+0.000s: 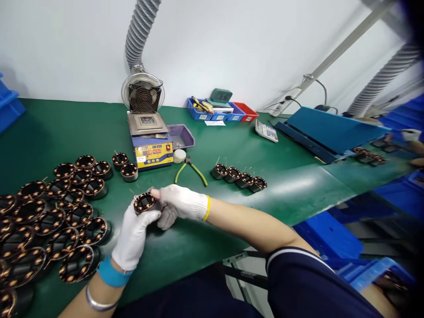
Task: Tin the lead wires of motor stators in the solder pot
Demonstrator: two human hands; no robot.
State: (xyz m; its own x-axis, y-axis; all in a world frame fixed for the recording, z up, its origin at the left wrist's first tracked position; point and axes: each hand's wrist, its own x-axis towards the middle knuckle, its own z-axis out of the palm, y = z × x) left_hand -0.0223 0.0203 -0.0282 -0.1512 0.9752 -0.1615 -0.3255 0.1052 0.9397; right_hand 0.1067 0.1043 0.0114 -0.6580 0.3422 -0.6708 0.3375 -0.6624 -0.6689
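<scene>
Presently I log, left to right: ring cluster (70, 198); left hand (133, 234) gripping one copper-wound ring (145, 202) over the green table (162, 260) — right hand (181, 201) at its right edge, closure I cannot tell; green-handled pliers (188, 161); row of four rings (245, 180).

A calculator (266, 131) lies near a red bin (253, 115), which stands beside blue bins (194, 114).

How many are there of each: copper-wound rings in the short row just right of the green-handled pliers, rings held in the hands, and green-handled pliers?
Rings in the short row: 4
Held ring: 1
Green-handled pliers: 1
Total: 6
</scene>
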